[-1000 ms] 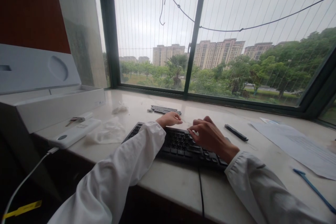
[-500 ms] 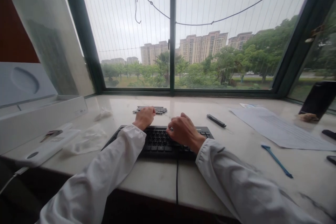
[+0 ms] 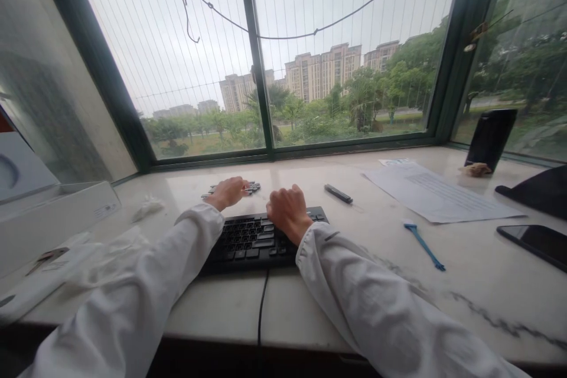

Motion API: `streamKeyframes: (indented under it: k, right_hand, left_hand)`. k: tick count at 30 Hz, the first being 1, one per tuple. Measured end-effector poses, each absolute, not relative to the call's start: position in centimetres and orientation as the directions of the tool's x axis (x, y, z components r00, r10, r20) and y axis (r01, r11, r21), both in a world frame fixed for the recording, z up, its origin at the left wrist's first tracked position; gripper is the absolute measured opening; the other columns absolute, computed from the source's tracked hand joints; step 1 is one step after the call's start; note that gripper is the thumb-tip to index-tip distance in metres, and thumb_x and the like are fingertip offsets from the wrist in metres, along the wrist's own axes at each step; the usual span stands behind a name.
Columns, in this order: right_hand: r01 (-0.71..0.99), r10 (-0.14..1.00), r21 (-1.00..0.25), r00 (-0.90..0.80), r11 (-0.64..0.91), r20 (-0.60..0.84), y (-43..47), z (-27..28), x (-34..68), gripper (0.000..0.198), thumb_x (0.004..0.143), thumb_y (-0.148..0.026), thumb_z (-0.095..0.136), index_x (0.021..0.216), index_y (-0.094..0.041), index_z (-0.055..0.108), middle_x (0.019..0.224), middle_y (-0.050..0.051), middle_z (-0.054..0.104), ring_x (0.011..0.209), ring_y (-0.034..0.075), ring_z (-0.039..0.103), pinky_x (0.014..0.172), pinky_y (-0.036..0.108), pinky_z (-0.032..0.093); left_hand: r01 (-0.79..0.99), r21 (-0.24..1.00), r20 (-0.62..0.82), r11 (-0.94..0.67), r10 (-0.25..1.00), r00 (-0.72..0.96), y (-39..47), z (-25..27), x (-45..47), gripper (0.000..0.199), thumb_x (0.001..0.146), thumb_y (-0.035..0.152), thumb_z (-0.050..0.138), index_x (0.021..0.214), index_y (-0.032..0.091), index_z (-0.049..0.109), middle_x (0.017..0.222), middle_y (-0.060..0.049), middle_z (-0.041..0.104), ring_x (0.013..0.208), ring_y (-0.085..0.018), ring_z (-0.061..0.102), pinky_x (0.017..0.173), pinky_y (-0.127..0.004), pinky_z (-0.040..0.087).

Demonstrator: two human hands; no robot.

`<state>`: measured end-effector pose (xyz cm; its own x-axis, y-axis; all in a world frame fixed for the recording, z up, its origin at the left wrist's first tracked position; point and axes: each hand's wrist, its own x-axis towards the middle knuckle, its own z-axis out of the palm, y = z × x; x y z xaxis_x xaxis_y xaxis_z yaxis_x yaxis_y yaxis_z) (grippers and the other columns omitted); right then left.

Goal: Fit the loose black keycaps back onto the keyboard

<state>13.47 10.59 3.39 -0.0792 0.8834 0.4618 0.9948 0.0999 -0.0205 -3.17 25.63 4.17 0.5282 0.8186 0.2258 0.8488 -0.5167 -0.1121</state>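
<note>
"To the far left of the keyboard (image 3: 248,242), what lies on the counter (image 3: 212,313)?"

"A white box (image 3: 57,212), then some crumpled plastic (image 3: 108,254) nearer to the keyboard."

"And the left hand (image 3: 229,192)?"

"Just beyond the keyboard's back edge, towards its left end, over a patch of what look like loose keys (image 3: 254,188). The fingers are loosely bent. I can't tell whether they touch or pinch any of the keys."

"How do those keys lie?"

"In a low, flat group behind the keyboard, longer from side to side than from front to back. Its long way runs roughly with the keyboard's own, across the person's front. The left hand is clearly the nearer one, and it hides the middle of the group."

"Where is the right hand (image 3: 287,211), then?"

"Above the keyboard, towards its right end, so the keys lie to its left and a little beyond it. Its fingers are curled in, narrow, with the knuckles up; whether they hold anything is hidden."

"Anything further right?"

"A small black stick (image 3: 338,194) beyond the keyboard's right end, then a blue brush-like tool (image 3: 424,245), some paper (image 3: 438,192) and, farthest from the keyboard, a phone (image 3: 538,244)."
</note>
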Motion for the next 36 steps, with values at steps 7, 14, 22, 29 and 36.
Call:
streamKeyframes:
  k: [7, 14, 22, 29, 36]
  right_hand:
    - [0.990, 0.872, -0.038, -0.104, 0.139, 0.479, 10.5, 3.5, 13.2, 0.028, 0.088, -0.024, 0.047, 0.083, -0.013, 0.072, 0.085, 0.015, 0.072, 0.080, 0.021, 0.067, 0.089, 0.036, 0.034]
    - [0.985, 0.852, -0.042, -0.125, 0.170, 0.508, 10.4, 3.6, 12.8, 0.029, 0.089, -0.023, 0.046, 0.081, -0.013, 0.072, 0.082, 0.014, 0.073, 0.077, 0.019, 0.067, 0.090, 0.036, 0.033]
    - [0.989, 0.829, -0.012, -0.119, 0.149, 0.546, 10.4, 3.6, 12.8, 0.030, 0.089, -0.023, 0.045, 0.076, -0.015, 0.071, 0.078, 0.013, 0.073, 0.073, 0.019, 0.067, 0.087, 0.037, 0.033]
    - [0.991, 0.825, 0.050, -0.134, 0.128, 0.549, 9.9, 3.8, 12.4, 0.033, 0.090, -0.023, 0.043, 0.076, -0.015, 0.071, 0.075, 0.012, 0.072, 0.070, 0.020, 0.066, 0.084, 0.037, 0.032]
    - [0.987, 0.859, 0.121, -0.151, 0.105, 0.489, 8.9, 4.0, 11.4, 0.037, 0.092, -0.028, 0.041, 0.077, -0.016, 0.073, 0.074, 0.013, 0.072, 0.070, 0.021, 0.066, 0.082, 0.037, 0.032]
  left_hand:
    - [0.836, -0.163, 0.181, -0.524, 0.817, 0.547, 27.9, 3.9, -2.0, 0.025, 0.082, 0.040, 0.060, 0.102, 0.029, 0.071, 0.111, -0.005, 0.068, 0.099, -0.024, 0.063, 0.082, -0.031, 0.046]
    - [0.844, -0.138, 0.181, -0.519, 0.824, 0.536, 28.6, 3.1, -2.3, 0.024, 0.080, 0.040, 0.060, 0.097, 0.030, 0.073, 0.106, -0.004, 0.070, 0.097, -0.023, 0.064, 0.080, -0.030, 0.047]
    - [0.820, -0.062, 0.239, -0.569, 0.789, 0.566, 27.5, 3.3, -2.3, 0.020, 0.080, 0.039, 0.060, 0.092, 0.028, 0.071, 0.102, -0.002, 0.072, 0.095, -0.021, 0.064, 0.079, -0.029, 0.047]
    - [0.616, 0.222, 0.304, -0.755, 0.654, 0.693, 24.1, 6.1, -3.9, 0.022, 0.081, 0.039, 0.063, 0.090, 0.019, 0.068, 0.090, -0.003, 0.072, 0.075, -0.016, 0.063, 0.071, -0.027, 0.045]
    - [0.245, 0.647, 0.025, -0.722, 0.342, 0.939, 19.9, 6.6, -5.5, 0.037, 0.066, 0.038, 0.081, 0.095, 0.020, 0.069, 0.094, -0.002, 0.071, 0.077, -0.013, 0.062, 0.066, -0.022, 0.046]
